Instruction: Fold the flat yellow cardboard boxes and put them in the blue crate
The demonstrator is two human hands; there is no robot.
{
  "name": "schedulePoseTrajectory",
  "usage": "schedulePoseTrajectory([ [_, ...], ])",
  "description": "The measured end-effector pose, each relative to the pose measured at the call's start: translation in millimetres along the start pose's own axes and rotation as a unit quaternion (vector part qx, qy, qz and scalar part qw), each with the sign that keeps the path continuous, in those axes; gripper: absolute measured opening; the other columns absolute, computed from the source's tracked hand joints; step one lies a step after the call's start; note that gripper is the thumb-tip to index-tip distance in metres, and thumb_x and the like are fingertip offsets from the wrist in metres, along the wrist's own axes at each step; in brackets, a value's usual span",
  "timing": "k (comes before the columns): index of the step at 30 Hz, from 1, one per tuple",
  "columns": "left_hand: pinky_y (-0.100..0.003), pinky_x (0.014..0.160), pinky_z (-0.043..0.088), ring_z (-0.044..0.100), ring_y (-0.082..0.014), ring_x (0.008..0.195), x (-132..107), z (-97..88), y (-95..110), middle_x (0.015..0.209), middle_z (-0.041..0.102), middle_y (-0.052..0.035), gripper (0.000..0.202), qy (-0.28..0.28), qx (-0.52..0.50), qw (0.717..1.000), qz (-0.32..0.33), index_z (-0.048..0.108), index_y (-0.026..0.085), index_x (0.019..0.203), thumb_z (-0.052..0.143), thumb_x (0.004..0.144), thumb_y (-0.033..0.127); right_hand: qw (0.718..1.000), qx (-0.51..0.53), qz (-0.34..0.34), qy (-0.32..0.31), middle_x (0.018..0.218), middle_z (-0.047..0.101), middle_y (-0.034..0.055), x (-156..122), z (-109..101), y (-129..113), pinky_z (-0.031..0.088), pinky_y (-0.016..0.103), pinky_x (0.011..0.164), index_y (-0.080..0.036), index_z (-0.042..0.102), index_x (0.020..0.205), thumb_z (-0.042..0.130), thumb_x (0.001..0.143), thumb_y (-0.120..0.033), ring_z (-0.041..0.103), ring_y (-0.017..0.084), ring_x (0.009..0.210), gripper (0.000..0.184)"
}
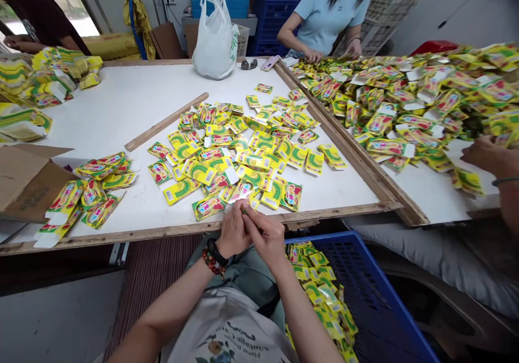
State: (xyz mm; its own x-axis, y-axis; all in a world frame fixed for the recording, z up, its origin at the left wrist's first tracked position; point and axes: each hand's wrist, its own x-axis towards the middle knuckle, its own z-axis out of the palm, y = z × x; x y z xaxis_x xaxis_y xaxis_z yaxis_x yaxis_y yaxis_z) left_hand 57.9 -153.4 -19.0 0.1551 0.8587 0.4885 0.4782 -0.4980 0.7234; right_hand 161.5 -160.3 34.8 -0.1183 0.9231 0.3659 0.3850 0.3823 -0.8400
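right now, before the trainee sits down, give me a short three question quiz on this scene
1. Where on the white, wood-edged tabletop do the bare left hand and bare right hand meet: (a) near edge, (b) far edge, (c) left corner?
2. True or false: the white plastic carrier bag stands on the tabletop.
3. Fill in: small yellow-and-green printed packets lie on the tabletop and in the ____ plastic crate at the person's right.

Key: 1 a; 2 true; 3 blue.

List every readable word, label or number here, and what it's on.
"Vintage": the wearer's shirt.
"Floral": same shirt; its remaining words are unclear.
Too blurred to read: lettering on the yellow-green cartons and the cardboard box.
Too small: green print on the white bag.
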Motion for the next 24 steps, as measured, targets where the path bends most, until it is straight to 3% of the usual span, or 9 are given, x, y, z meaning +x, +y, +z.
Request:
schedulePoseTrajectory([
  [5, -0.052, 0.104, 0.037, 0.045, -0.0323, 0.123, 32.1, -50.1, -6.2, 0.131, 0.047, -0.0177, 0.071, -0.128, 0.063, 0.987, 0.075, 0.032, 0.017, 0.138, 0.063, 0.078, 0.037, 0.983, -0.114, 0.117, 0.086, 0.097, 0.073, 0.0073, -31.6, -59.3, 10.8, 0.058, 0.034, 0.066, -0.022, 0.074, 0.104, 0.056, 0.086, -0.039, 0.071, 0.023, 0.074, 0.031],
  [7, -0.058, 0.107, 0.029, 0.035, -0.0362, 0.131, 54.8, -83.9, -27.2, 0.14, 0.04, -0.0165, 0.064, -0.112, 0.181, 0.977, 0.032, 0.04, 0.019, 0.136, 0.06, 0.076, 0.018, 0.947, -0.255, 0.187, 0.058, 0.09, 0.074, 0.0096, -50.0, -91.4, 23.4, 0.055, 0.036, 0.054, -0.022, 0.074, 0.103, 0.057, 0.083, -0.045, 0.07, 0.026, 0.064, 0.036],
  [9, -0.068, 0.106, 0.018, 0.027, -0.0425, 0.135, 79.6, -114.5, -50.5, 0.142, 0.039, -0.0152, 0.067, -0.117, 0.282, 0.951, -0.039, 0.05, 0.022, 0.13, 0.061, 0.065, 0.006, 0.924, -0.34, 0.171, 0.034, 0.098, 0.072, 0.0129, -60.4, -106.1, 33.1, 0.056, 0.044, 0.064, -0.02, 0.075, 0.103, 0.059, 0.079, -0.048, 0.07, 0.034, 0.084, 0.04],
  [12, -0.067, 0.104, 0.022, 0.045, -0.0411, 0.122, 111.1, -139.2, -62.1, 0.123, 0.057, -0.0144, 0.055, -0.2, 0.323, 0.923, -0.066, 0.061, 0.02, 0.115, 0.067, 0.062, 0.008, 0.95, -0.305, 0.043, 0.041, 0.118, 0.066, 0.0126, -51.2, -79.6, 27.6, 0.05, 0.049, 0.093, -0.019, 0.068, 0.117, 0.053, 0.086, -0.04, 0.059, 0.032, 0.115, 0.039],
  [16, -0.039, 0.088, 0.047, 0.063, -0.0275, 0.092, 122.1, -132.2, -20.8, 0.096, 0.066, -0.0083, 0.04, -0.323, 0.214, 0.919, 0.072, 0.065, 0.022, 0.109, 0.07, 0.072, 0.035, 0.95, -0.292, -0.103, 0.038, 0.144, 0.043, 0.012, -6.9, -11.4, -3.0, 0.028, 0.055, 0.112, -0.021, 0.047, 0.139, 0.045, 0.092, -0.02, 0.029, 0.028, 0.141, 0.048],
  [17, -0.036, 0.084, 0.048, 0.064, -0.0258, 0.088, 118.2, -126.2, -8.7, 0.092, 0.067, -0.0071, 0.038, -0.334, 0.175, 0.922, 0.088, 0.065, 0.022, 0.107, 0.07, 0.074, 0.04, 0.945, -0.302, -0.12, 0.044, 0.144, 0.044, 0.0122, 3.4, -1.5, -7.0, 0.023, 0.057, 0.114, -0.023, 0.046, 0.14, 0.043, 0.092, -0.017, 0.031, 0.027, 0.14, 0.048],
  [20, -0.035, 0.085, 0.049, 0.065, -0.0242, 0.089, 95.4, -101.5, 11.1, 0.091, 0.067, -0.0055, 0.052, -0.237, 0.064, 0.969, 0.011, 0.061, 0.022, 0.112, 0.075, 0.069, 0.048, 0.947, -0.286, -0.126, 0.076, 0.127, 0.061, 0.0103, 18.4, 6.3, -0.3, 0.025, 0.05, 0.114, -0.025, 0.055, 0.131, 0.04, 0.094, -0.015, 0.055, 0.02, 0.122, 0.042],
  [22, -0.036, 0.088, 0.049, 0.064, -0.0228, 0.094, 75.8, -78.3, 11.1, 0.103, 0.064, -0.007, 0.072, -0.059, -0.027, 0.993, -0.096, 0.051, 0.022, 0.123, 0.081, 0.062, 0.045, 0.96, -0.239, -0.108, 0.093, 0.116, 0.067, 0.0076, 14.0, 4.0, 14.2, 0.034, 0.045, 0.109, -0.025, 0.063, 0.121, 0.042, 0.093, -0.016, 0.063, 0.018, 0.109, 0.036],
  [24, -0.034, 0.087, 0.051, 0.062, -0.0211, 0.099, 57.4, -51.1, 8.4, 0.121, 0.054, -0.0114, 0.089, 0.128, -0.135, 0.966, -0.179, 0.037, 0.023, 0.131, 0.085, 0.058, 0.041, 0.975, -0.177, -0.07, 0.113, 0.11, 0.07, 0.0064, 1.9, 5.1, 28.2, 0.043, 0.042, 0.101, -0.024, 0.067, 0.113, 0.046, 0.092, -0.021, 0.066, 0.018, 0.103, 0.03],
])
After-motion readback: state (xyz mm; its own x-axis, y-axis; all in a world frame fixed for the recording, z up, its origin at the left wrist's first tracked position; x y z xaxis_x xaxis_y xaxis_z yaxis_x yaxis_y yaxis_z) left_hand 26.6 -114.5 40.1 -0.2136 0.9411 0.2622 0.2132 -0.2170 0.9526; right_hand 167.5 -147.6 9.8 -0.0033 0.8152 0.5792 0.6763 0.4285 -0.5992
